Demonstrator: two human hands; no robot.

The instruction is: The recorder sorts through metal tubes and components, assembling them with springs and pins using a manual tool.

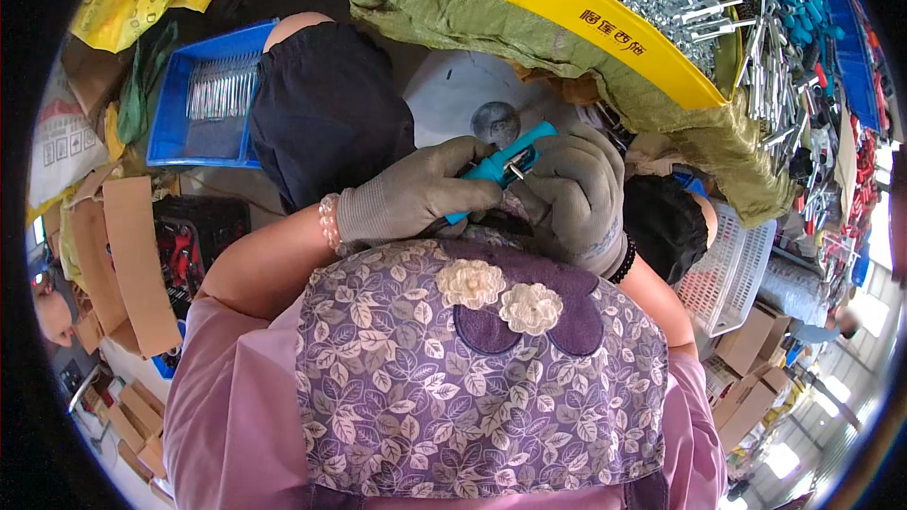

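Note:
A teal-handled tool (496, 165), its exact kind unclear, is held in front of my apron between my two gloved hands. My left hand (420, 191), in a grey work glove, is closed round its lower part, thumb along the top. A small silver metal part (515, 170), perhaps a pin, sticks out at the tool's side. My right hand (574, 191), also gloved in grey, has its fingers curled and pinched at that metal part, against the tool's upper end. The right fingertips are partly hidden.
A yellow bin (595, 24) heaped with silver metal pins stands ahead on green sacking (406, 5). Loose metal rods (765, 76) and teal parts (794, 0) pile up right of it. A blue tray (161, 132) of metal pieces lies left; a white basket (732, 274) stands right.

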